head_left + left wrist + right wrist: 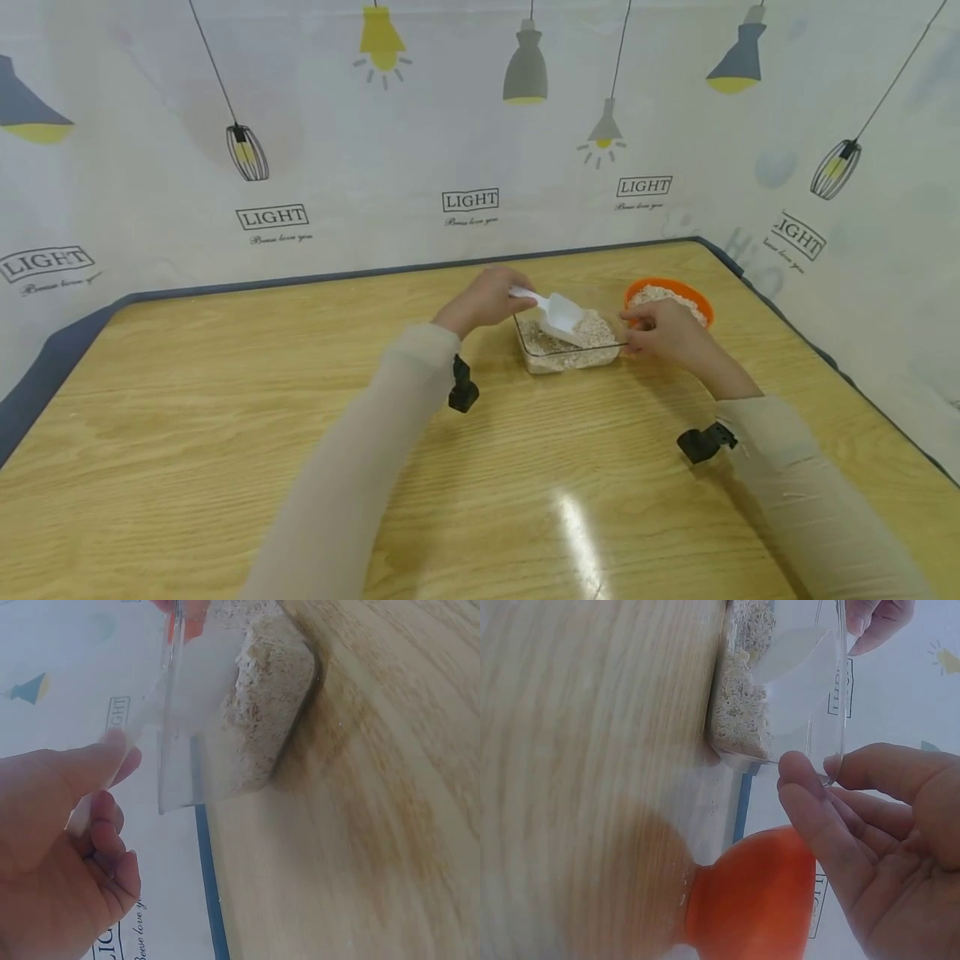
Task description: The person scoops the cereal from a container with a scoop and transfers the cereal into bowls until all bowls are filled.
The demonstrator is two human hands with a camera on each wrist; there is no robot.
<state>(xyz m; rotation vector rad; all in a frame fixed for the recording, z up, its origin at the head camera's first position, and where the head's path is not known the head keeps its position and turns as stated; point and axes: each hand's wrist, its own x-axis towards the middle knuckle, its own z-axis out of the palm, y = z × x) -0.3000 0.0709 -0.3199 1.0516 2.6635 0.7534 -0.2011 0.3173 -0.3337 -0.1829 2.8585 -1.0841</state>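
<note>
My left hand (pixel 491 297) grips the handle of a white plastic scoop (pixel 564 315) over the left side of a clear rectangular container (pixel 536 364). Pale oat flakes (pixel 596 332) fill much of that container, and the scoop's bowl dips in among them. At the container's right end, my right hand (pixel 667 331) pinches the rim between thumb and fingers, as the right wrist view shows. Just behind this hand stands an orange bowl (pixel 757 892), also holding pale flakes and partly hidden by the hand in the head view.
The wooden table (pixel 225 417) reaches to a wall covering (pixel 375 150) printed with lamps, at the back and right. A dark blue strip (pixel 337 275) runs along the table's far edge. Black wrist cameras (pixel 462 385) sit on both sleeves.
</note>
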